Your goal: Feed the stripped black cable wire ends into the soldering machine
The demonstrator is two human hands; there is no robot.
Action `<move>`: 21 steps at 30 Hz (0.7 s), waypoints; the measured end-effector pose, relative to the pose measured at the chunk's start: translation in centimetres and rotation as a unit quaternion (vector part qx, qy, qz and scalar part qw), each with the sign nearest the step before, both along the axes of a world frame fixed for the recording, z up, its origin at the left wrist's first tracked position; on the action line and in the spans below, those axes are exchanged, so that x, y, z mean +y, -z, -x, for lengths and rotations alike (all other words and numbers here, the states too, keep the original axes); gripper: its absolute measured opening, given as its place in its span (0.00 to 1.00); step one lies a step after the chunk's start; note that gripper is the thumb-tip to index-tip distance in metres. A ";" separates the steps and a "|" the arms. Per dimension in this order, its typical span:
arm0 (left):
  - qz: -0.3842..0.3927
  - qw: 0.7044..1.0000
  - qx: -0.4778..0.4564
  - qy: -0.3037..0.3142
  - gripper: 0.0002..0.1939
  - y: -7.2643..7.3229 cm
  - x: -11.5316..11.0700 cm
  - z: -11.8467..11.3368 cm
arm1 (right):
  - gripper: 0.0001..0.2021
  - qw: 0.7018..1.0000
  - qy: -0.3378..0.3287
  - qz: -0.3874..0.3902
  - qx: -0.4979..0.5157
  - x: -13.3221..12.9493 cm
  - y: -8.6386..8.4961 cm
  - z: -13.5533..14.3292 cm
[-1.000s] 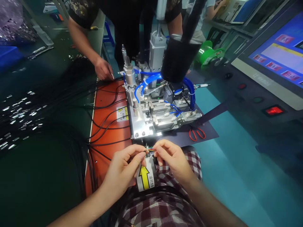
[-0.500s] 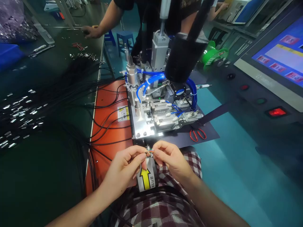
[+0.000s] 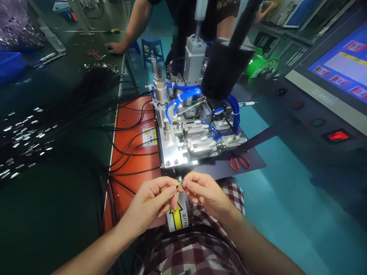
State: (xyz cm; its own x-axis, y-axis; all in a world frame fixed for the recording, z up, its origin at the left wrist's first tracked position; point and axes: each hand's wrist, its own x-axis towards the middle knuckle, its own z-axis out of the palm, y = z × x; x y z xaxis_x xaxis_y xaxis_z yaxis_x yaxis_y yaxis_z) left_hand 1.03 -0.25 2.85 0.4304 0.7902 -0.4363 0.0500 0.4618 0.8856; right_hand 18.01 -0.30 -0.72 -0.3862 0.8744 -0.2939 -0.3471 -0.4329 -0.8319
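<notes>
Thin coloured wires (image 3: 181,183) stretch between my fingertips, just in front of the machine's near edge. My left hand (image 3: 156,198) pinches the cable end they come out of, thumb against forefinger. On the other side, my right hand (image 3: 205,191) pinches the wires' free ends, and its fingers cover the tips. Below both hands sits a grey cylinder with a yellow arrow label (image 3: 177,217). Beyond them stands the metal machine (image 3: 195,133) with cylinders and blue air tubes (image 3: 187,93).
Black cables (image 3: 134,156) run across the orange board (image 3: 126,133) to a large bundle on the left table. Red-handled scissors (image 3: 240,163) lie right of the machine. A control panel with a screen (image 3: 341,68) stands at right. A co-worker's hand (image 3: 116,47) rests on the table.
My fingertips have drawn slightly closer together, so less wire shows between them. The co-worker's hand has let go of a yellow-handled tool, which lies on the table, and moved nearer the table edge.
</notes>
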 end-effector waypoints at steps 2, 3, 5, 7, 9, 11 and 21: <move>0.003 1.000 0.000 -0.007 0.11 0.0 0.0 -0.1 | 0.09 0.997 0.031 -0.043 -0.061 -0.4 -0.3 0.3; 0.003 1.000 0.003 -0.015 0.11 0.1 -0.1 -0.1 | 0.08 0.992 0.054 -0.068 -0.096 -0.6 -0.4 0.5; -0.004 0.999 0.012 -0.043 0.11 0.3 -0.4 -0.3 | 0.07 0.977 0.098 -0.112 -0.156 -1.4 -0.6 1.2; -0.010 0.997 0.019 -0.075 0.10 0.5 -0.8 -0.5 | 0.07 0.964 0.125 -0.139 -0.191 -2.2 -0.4 2.0; -0.008 0.996 0.017 -0.091 0.11 0.6 -1.0 -0.7 | 0.07 0.955 0.143 -0.148 -0.214 -2.8 0.0 2.5; 0.007 0.996 0.007 -0.094 0.12 0.4 -1.0 -0.8 | 0.06 0.950 0.149 -0.152 -0.229 -3.1 0.4 2.7; 0.058 0.992 -0.016 -0.108 0.11 0.6 -0.3 -1.2 | 0.07 0.943 0.122 -0.169 -0.258 -3.0 0.3 2.4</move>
State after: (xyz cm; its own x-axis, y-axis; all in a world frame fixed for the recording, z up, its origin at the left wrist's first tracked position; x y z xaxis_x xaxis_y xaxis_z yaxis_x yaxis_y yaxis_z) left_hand 2.23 -0.52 2.29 0.2718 0.8101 -0.5195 -0.0879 0.5584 0.8249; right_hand 15.62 -3.35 -1.06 -0.0423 0.9961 -0.0772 0.0875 -0.0732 -0.9935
